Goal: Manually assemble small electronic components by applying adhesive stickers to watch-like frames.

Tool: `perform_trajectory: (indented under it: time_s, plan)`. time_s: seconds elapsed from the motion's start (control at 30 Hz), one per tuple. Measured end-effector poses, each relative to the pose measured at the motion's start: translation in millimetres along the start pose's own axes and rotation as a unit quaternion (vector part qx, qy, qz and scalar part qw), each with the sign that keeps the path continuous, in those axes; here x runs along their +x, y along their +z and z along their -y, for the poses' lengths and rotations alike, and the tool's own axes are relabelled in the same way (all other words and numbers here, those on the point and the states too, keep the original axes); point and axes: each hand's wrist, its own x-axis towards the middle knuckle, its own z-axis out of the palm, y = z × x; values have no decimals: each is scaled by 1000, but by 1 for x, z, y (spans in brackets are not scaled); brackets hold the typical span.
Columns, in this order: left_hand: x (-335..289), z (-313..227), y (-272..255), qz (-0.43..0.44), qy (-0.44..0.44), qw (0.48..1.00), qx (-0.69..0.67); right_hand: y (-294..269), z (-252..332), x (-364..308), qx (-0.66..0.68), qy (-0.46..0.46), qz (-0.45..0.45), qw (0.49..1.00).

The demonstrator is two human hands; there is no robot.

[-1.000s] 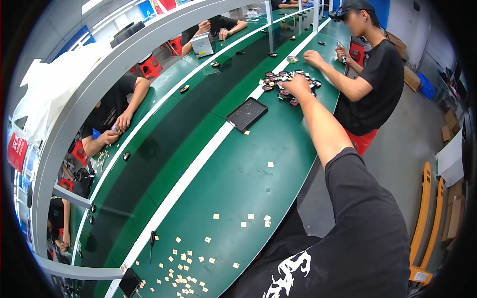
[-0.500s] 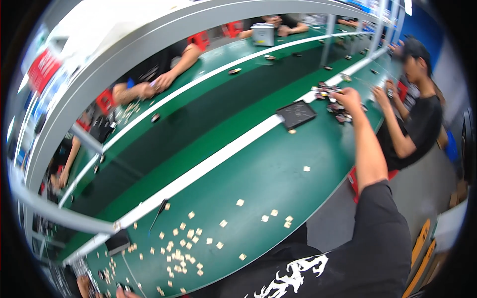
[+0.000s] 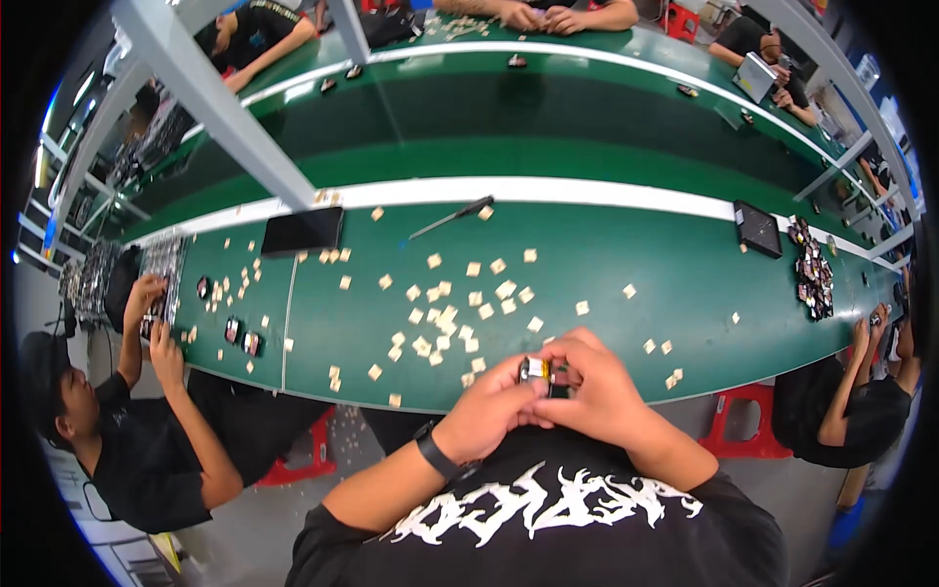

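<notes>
Close in front of my chest, at the near edge of the green bench (image 3: 587,245), my hands meet around a small black device (image 3: 535,370) with a silver and yellow face. My left hand (image 3: 486,409), with a dark band at its wrist, grips its left side. Fingers of my right hand (image 3: 599,383) close on it from the right and cover much of it. Many small cream-coloured square pieces (image 3: 446,318) lie scattered on the bench beyond my hands. Far to the right is a heap of similar small dark devices (image 3: 812,272).
A thin screwdriver (image 3: 460,213) and a flat black slab (image 3: 302,232) lie along the white rail. A black tray (image 3: 757,228) is beside the heap. Co-workers sit left (image 3: 137,440) and right (image 3: 841,401); others work across the bench. A grey post (image 3: 225,108) rises at left.
My right hand has come back from the heap at the far right to my chest. Both hands now hold a small device together. The view has swung left and levelled.
</notes>
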Motion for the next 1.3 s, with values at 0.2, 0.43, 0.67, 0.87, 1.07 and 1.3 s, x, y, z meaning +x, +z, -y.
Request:
perform_trajectory:
  time_s: [0.2,0.43,0.67,0.87,1.07,1.3]
  plan:
    - [-31,-8,-32,-77,110,981,137,29,1,4,76,-46,-19,996]
    - [-46,-26,-58,-149,206,931,263,39,12,15,-5,-15,-61,998]
    - [-45,-19,-83,-175,217,939,203,45,20,23,-133,41,-58,989]
    - [-47,-28,-79,-181,177,955,155,56,39,34,-99,9,-25,995]
    - [-46,-31,-79,-177,189,953,155,64,40,48,-168,-122,-7,978]
    - [-47,-23,-84,-171,223,916,287,66,43,54,-265,-152,27,952]
